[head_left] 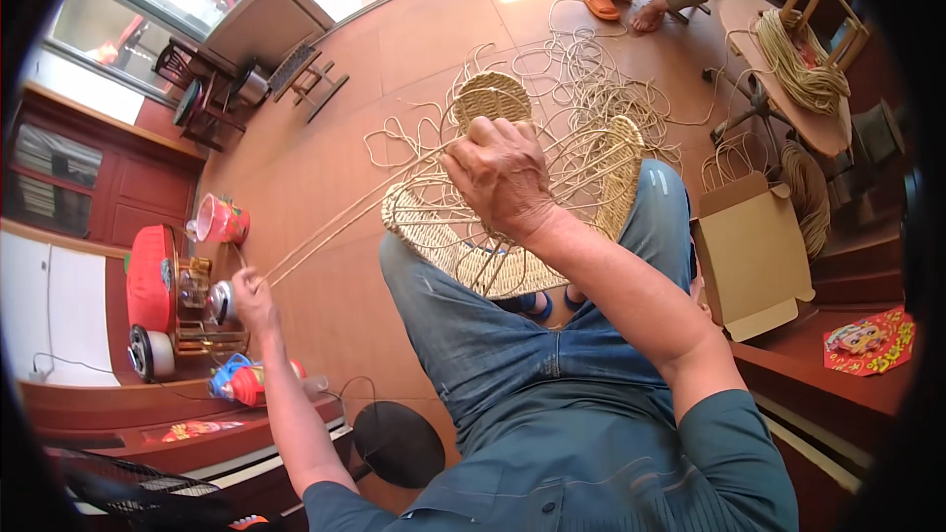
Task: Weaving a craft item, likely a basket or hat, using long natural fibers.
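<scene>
A half-made woven straw piece rests on my lap between my knees, with a curved rim and many loose strands. Over its middle, my right hand is closed in a fist on straw cord. From there a doubled length of cord runs taut to the lower left. My left hand grips the cord's other end, arm stretched out to the side. Just beyond my right hand is a round woven disc, partly covered by my fingers. What lies under my right palm is hidden.
Tangled cord spreads over the floor ahead. An open cardboard box stands at my right, below a cord coil on a table. A red-pink bucket and a black round stool are at left. Another person's foot shows far right.
</scene>
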Demonstrator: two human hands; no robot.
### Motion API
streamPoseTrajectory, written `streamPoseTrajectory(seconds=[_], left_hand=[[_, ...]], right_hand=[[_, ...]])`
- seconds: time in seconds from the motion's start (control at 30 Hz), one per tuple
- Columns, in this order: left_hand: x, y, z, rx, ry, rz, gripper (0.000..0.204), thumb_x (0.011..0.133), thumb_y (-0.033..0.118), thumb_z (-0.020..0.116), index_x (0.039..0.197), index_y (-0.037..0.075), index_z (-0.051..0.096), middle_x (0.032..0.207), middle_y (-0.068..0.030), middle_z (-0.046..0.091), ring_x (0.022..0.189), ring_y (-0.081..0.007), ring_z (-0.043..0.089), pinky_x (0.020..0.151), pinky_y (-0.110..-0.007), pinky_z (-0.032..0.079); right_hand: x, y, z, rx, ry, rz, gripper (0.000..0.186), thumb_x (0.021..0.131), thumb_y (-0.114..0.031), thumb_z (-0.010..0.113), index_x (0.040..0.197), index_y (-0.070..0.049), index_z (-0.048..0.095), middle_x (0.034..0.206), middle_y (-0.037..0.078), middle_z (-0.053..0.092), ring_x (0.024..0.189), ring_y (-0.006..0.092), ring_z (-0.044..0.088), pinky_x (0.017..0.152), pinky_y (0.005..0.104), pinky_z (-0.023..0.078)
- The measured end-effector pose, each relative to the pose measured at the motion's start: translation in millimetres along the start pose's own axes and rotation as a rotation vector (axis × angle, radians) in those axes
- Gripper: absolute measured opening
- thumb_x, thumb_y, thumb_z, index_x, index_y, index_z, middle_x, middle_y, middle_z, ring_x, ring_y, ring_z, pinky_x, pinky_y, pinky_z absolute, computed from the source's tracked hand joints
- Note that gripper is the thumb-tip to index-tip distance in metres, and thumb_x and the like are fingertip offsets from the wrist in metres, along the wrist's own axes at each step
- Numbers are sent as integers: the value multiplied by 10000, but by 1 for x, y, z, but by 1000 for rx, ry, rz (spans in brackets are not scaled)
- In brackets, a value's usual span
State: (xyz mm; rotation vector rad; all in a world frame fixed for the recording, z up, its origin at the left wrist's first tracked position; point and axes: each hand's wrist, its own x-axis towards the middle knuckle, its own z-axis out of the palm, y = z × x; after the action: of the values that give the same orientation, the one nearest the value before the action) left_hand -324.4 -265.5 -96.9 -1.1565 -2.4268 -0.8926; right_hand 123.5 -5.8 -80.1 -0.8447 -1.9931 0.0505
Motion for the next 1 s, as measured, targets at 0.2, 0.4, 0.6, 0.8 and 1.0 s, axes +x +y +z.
streamPoseTrajectory(seconds=[0.2,0.4,0.6,0.8,1.0], left_hand=[[25,-128,-55,349,143,-200,299,1035,316,678,1148,44,728,1034,-231,783,963,-445,744,872,-546,563],[25,-23,-1,147,-170,32,379,1075,333,668,1214,-9,751,1174,-259,780,1080,-440,745,962,-491,574],[-51,284,52,-237,-224,453,199,1083,169,650,1177,57,785,1134,-162,770,1099,-340,704,983,-431,553],[-57,344,92,-613,-454,170,268,1090,145,598,1245,-7,755,1077,-215,802,1008,-351,779,912,-434,595],[-55,349,93,-779,-469,142,304,1067,76,548,1242,-17,779,1054,-169,826,984,-203,785,898,-345,602]], right_hand=[[4,-5,2,20,45,5,196,939,-283,781,815,-140,731,891,37,620,895,238,644,826,422,460],[2,-6,9,12,68,8,205,912,-248,773,762,-149,673,844,34,591,828,240,623,784,420,437],[3,-6,9,2,72,11,214,902,-248,773,760,-152,645,830,29,573,802,236,609,765,423,431],[3,-7,6,-11,77,11,234,926,-286,766,772,-155,648,817,30,565,800,239,606,764,431,424],[3,-10,1,7,82,10,184,941,-289,761,835,-153,695,840,32,590,817,241,619,772,428,426]])
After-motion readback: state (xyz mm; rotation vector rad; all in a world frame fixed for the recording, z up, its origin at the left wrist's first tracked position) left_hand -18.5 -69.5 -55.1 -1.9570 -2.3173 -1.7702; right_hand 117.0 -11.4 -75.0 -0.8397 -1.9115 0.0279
